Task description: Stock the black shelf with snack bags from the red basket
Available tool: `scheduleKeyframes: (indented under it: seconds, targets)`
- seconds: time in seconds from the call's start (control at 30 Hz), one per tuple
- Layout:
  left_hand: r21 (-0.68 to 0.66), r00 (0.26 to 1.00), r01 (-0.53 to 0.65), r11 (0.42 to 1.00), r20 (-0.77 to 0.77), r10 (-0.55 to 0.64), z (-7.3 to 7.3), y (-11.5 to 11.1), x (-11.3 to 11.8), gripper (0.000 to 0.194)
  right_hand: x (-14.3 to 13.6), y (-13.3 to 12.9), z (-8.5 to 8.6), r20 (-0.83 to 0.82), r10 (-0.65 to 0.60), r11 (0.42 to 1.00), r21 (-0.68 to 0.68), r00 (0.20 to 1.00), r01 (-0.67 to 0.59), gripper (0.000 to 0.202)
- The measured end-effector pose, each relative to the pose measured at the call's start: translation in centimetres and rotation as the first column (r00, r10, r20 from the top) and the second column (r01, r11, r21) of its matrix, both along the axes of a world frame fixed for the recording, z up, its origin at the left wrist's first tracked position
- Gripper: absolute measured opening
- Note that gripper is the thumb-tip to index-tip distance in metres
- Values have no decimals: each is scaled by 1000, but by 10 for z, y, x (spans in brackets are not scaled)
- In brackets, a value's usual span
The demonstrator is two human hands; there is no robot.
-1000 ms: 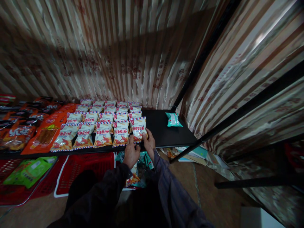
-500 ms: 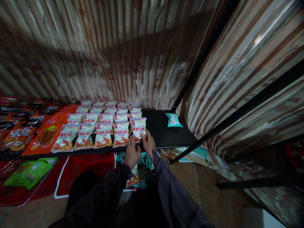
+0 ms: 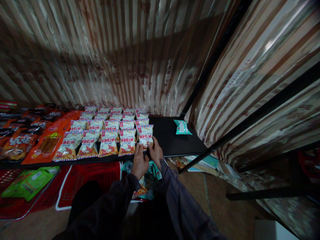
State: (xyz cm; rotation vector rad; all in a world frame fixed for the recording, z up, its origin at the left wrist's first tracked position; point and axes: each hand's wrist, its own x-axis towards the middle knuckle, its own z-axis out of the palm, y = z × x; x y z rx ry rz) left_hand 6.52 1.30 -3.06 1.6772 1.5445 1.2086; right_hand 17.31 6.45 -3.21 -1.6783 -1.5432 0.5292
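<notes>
A white and orange snack bag (image 3: 145, 135) with red lettering stands at the front right end of several rows of matching snack bags (image 3: 108, 143) on the black shelf (image 3: 172, 143). My left hand (image 3: 140, 164) grips its lower left side, close to the neighbouring bag. On the lower right edge, my right hand (image 3: 156, 152) has its fingers and thumb against the same bag. The fingers partly cover the bag's bottom. One teal snack bag (image 3: 183, 127) lies alone farther right on the shelf.
Orange snack packs (image 3: 47, 143) fill the shelf's left part. Below stand a red basket (image 3: 92, 170) and another holding green packs (image 3: 30, 183); more teal bags (image 3: 153, 171) sit under my hands. A black post (image 3: 197, 163) rises at the right, before a striped curtain (image 3: 150, 60).
Both hands stay at the front right bag, which has shifted very slightly down and left. The rows of bags look otherwise unchanged.
</notes>
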Motion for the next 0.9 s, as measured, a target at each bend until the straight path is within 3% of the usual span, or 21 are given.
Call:
scheduleKeyframes:
  seconds: [0.9]
  targets:
    - [-10, 1000, 27, 1000, 10, -26, 5, -3, 2, 60, -1, -2, 6, -68, -9, 1000, 26, 998, 11, 54]
